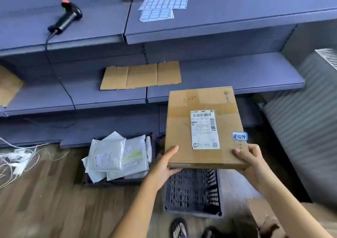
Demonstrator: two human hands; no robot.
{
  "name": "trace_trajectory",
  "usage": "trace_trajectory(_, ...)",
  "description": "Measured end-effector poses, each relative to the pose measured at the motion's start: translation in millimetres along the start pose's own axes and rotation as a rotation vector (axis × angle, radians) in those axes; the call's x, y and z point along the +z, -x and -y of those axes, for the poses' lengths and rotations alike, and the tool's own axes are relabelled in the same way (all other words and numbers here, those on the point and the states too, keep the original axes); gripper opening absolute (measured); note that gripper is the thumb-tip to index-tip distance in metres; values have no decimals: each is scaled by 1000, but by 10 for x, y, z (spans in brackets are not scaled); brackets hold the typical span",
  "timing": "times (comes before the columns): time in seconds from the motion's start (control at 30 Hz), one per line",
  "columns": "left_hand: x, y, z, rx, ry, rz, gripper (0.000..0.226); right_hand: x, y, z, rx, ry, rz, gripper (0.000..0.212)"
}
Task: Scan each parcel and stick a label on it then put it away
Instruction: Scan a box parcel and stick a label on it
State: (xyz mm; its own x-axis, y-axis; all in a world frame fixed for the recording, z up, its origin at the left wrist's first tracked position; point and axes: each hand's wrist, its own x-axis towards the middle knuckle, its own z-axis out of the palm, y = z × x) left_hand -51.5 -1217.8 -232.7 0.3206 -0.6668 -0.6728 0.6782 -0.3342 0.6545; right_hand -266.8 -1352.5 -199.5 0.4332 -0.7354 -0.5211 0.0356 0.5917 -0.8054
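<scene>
The light is soft, even and rather dim, with a cool bluish cast over the shelves (pixel 218 27). Shadows are faint and soft-edged: dark bands lie under each shelf lip, and the crate (pixel 193 192) beneath the box (pixel 204 128) sits in shade. The wide lens bows the shelf edges toward the frame's sides. The box top at centre is sharpest, though its fine print is unreadable. The floor (pixel 45 201) and the ribbed panel (pixel 300 119) at right are smeared by blur.

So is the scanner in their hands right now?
No, the scanner lies on the upper shelf; the left hand and right hand hold the box.
</scene>
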Motion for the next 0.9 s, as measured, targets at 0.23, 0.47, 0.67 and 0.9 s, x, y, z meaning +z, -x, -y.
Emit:
trace_trajectory(0.23,-589,-882,847,-103,136,-163,36,-280,-719,-880,-49,236,-215,12)
trace_trajectory(0.47,-1092,-1778,2045,-277,94,-222,49,-612,-1369,-2198,-45,404,-278,34)
trace_trajectory(0.67,-1445,-2263,2901,-291,69,-328,60,-842,-1769,-3135,1,507,-264,30)
trace_trajectory(0.9,-1668,-2702,3520,-438,212,-408,19,-919,-2107,-3837,58,511,-182,30)
